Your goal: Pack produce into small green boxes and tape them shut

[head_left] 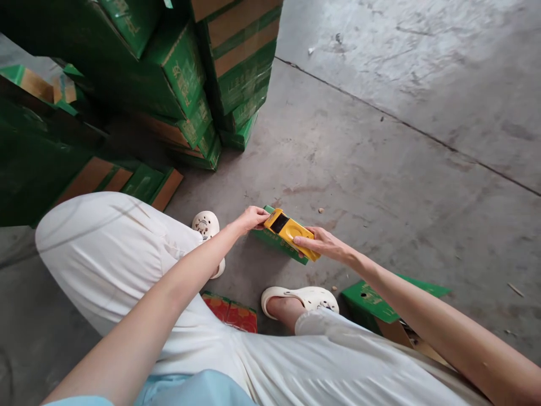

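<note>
A flat yellow case (301,230), with a dark rectangular panel and a round ring on its face, is held tilted between my hands. My right hand (318,242) grips its lower right end, the thumb lying across the face. At the upper left end, the fingers of my left hand (253,218) are pinched together at the edge; their tips are partly hidden. Just below the case stands a small green box (273,239) on the floor, largely covered by it. I cannot tell whether the case touches that box.
Tall stacks of green and brown cartons (186,84) rise at the upper left. Between my white clogs (315,297) lies a red patterned box (232,313). An open green carton (376,299) sits under my right forearm. Grey concrete floor (380,186) stretches to the right.
</note>
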The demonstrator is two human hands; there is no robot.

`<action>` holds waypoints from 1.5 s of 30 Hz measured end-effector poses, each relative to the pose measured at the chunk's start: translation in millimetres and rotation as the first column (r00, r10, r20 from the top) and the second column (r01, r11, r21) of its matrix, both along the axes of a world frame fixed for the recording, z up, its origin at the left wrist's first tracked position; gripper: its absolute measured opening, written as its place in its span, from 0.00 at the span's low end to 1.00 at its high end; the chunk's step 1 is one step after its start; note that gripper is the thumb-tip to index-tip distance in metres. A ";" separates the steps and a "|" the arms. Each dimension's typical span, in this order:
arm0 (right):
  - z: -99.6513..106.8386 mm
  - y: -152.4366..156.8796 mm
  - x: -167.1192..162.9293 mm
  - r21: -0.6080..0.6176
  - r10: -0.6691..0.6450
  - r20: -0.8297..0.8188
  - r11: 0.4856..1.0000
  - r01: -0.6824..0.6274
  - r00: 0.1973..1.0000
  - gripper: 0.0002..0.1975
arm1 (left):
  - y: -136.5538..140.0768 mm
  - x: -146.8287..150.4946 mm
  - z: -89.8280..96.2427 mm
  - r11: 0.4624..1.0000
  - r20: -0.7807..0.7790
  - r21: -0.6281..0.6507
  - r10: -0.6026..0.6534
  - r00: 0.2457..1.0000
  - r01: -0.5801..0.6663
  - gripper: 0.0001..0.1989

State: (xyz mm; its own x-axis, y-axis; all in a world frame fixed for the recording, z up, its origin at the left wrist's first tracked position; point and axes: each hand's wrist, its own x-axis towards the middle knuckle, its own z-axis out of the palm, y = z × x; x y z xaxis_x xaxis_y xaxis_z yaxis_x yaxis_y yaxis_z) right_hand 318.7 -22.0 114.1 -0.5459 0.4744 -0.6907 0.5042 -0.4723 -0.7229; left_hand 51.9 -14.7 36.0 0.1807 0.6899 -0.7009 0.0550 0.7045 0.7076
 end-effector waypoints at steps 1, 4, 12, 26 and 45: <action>-1.7 -0.1 0.0 -0.005 -0.001 -0.008 1.000 0.001 1.000 0.34 | 0.3 2.4 -1.0 0.999 -0.029 0.042 0.009 1.000 -0.008 0.14; -4.4 1.0 1.0 -0.022 0.008 -0.016 1.000 -0.009 1.000 0.34 | 3.9 6.5 -2.1 0.986 -0.101 0.161 0.050 0.994 -0.033 0.11; 7.5 -1.1 21.5 -0.023 0.065 0.004 0.998 -0.065 0.998 0.32 | 28.2 -45.4 -4.7 0.922 -0.202 0.349 0.247 0.948 -0.166 0.08; 3.6 -2.7 15.3 0.062 0.137 0.134 0.987 -0.146 0.981 0.34 | -2.2 -58.5 -37.9 0.897 -0.184 0.349 0.351 0.918 -0.273 0.13; -1.0 3.8 6.3 0.172 0.142 0.232 0.968 -0.184 0.962 0.35 | -25.3 -14.7 -97.0 0.945 -0.347 0.301 0.236 0.907 -0.131 0.25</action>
State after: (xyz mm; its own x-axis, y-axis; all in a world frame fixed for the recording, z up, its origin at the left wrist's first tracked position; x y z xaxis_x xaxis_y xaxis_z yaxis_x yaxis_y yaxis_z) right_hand 325.0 -18.2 113.1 -0.4743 0.5258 -0.7061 0.7168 -0.2350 -0.6565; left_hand 37.2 -40.1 -61.0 -0.2064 0.8539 -0.4778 0.2402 0.5176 0.8212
